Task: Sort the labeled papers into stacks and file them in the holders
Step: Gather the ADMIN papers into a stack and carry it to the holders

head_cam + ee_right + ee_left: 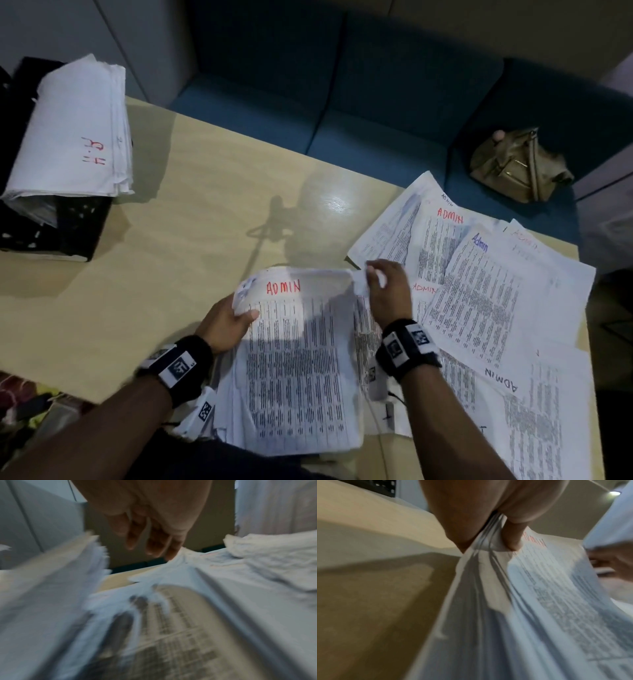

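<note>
A thick stack of printed papers (301, 370) marked ADMIN in red lies tilted at the near table edge. My left hand (245, 315) grips its top left corner, thumb on top; the left wrist view shows the thumb (513, 539) pressing the fanned sheets (539, 601). My right hand (380, 284) is at the stack's top right corner and pinches the corner of a loose sheet. In the right wrist view that sheet (171, 572) rises in a peak to the fingertips (169, 555). Several more ADMIN sheets (479, 274) lie spread to the right.
A white paper stack marked H.R (75, 137) rests on a black mesh holder (51, 233) at the far left. The wooden table (171, 240) is bare between holder and papers. A blue sofa (342, 120) with a tan bag (513, 164) stands behind the table.
</note>
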